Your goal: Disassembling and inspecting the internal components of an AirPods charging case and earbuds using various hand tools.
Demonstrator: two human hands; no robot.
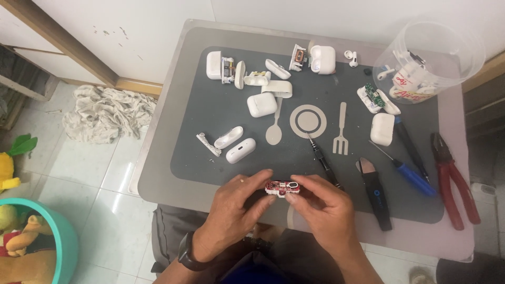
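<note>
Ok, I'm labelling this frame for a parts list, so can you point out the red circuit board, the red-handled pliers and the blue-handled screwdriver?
red circuit board [281,188], head view, on its middle, between both hands' fingertips.
red-handled pliers [458,184], head view, on the handles just below the pivot.
blue-handled screwdriver [415,179], head view, on the blue handle.

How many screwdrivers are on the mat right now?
2: a black screwdriver just beyond the right hand, and a blue-handled screwdriver beside the red pliers. Others may sit hidden in the plastic tub.

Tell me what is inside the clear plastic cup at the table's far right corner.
The clear plastic cup holds white earbud parts and white pieces with red print. The cup's cloudy wall blurs them; anything underneath the pile is hidden.
</note>
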